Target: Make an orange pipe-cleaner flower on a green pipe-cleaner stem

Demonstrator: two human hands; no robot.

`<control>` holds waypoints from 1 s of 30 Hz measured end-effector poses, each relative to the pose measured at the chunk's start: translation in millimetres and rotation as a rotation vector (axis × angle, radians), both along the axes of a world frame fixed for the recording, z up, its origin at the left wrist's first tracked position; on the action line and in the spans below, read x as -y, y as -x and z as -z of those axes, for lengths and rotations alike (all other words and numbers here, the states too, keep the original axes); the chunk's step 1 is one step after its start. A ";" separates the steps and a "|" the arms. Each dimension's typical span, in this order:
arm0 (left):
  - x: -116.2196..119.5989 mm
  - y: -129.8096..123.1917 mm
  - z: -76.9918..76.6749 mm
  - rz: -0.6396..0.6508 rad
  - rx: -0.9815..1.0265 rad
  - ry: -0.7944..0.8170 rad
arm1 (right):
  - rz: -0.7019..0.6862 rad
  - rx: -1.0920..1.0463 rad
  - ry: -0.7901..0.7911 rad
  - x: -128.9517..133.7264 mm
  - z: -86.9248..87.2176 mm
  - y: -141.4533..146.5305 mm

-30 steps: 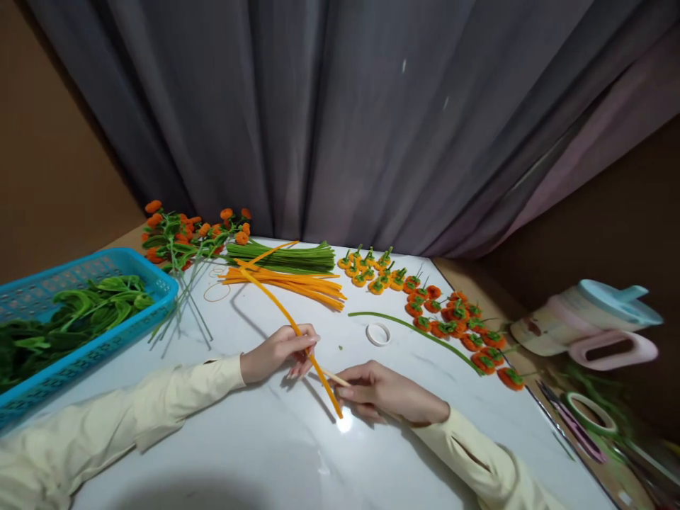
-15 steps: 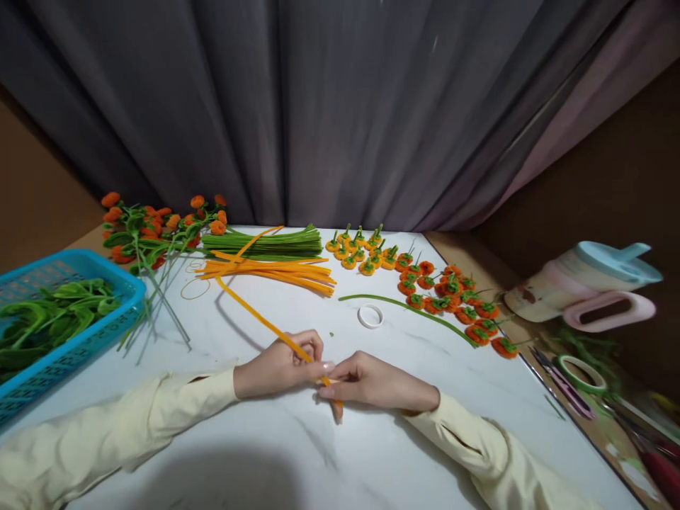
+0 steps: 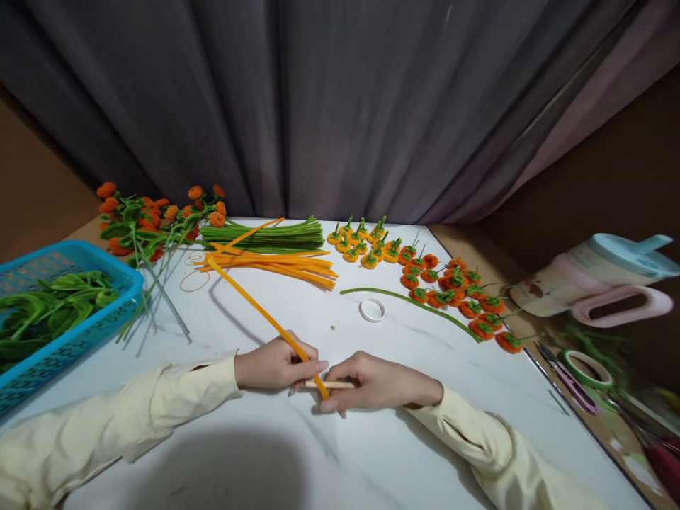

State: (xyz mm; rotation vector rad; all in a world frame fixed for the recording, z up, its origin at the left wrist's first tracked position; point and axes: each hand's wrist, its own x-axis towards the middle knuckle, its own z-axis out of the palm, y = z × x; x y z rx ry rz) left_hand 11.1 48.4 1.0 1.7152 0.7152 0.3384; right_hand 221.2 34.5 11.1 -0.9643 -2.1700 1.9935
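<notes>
1. In the head view, I am clamping the fingers of the left hand [image 3: 276,363] on an orange strip [image 3: 255,303], which is slanting away from them, up and to the left; its short lower end is reaching the right fingertips.
2. The right hand [image 3: 380,381] is pinching a pale stick [image 3: 343,385] in its fingers, and the strip is crossing that stick between the two hands.
3. Beyond the left fingers, a bundle of orange strips [image 3: 297,268] is lying in front of green stems [image 3: 276,239].
4. Beyond the right fingers, a white ring [image 3: 373,319] is resting on the table [image 3: 414,347], just beside a single curved stem [image 3: 393,295].
5. Farther out, yellow flower heads [image 3: 370,260] and orange flower heads [image 3: 470,309] are sitting clustered, with a lidded cup [image 3: 552,289] standing to their right.
6. Left of the left fingers, a blue basket [image 3: 69,352] is holding green leaves [image 3: 69,297].
</notes>
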 end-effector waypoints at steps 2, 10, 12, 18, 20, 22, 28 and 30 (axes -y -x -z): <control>0.8 -0.2 -0.4 -0.008 -0.005 0.000 | 0.007 -0.005 -0.003 1.1 -0.6 1.3; 8.4 0.8 3.1 0.016 -0.050 -0.280 | 0.085 0.014 -0.016 3.7 -2.8 3.8; 9.7 1.1 3.4 0.000 -0.051 -0.330 | 0.097 0.016 -0.006 3.9 -2.7 3.5; 9.8 0.6 0.8 -0.054 -0.032 -0.291 | 0.103 -0.008 0.011 4.5 -3.1 3.3; 10.2 0.3 1.5 -0.083 -0.027 -0.283 | 0.111 0.013 -0.007 4.6 -2.9 3.8; 11.2 0.4 3.2 -0.116 -0.018 -0.296 | 0.131 0.008 -0.013 4.7 -2.1 4.5; 14.5 1.7 6.2 -0.141 0.013 -0.419 | 0.172 -0.121 0.085 3.3 1.0 4.4; 14.8 2.3 6.6 -0.146 0.014 -0.465 | 0.194 -0.130 0.140 2.4 0.1 3.3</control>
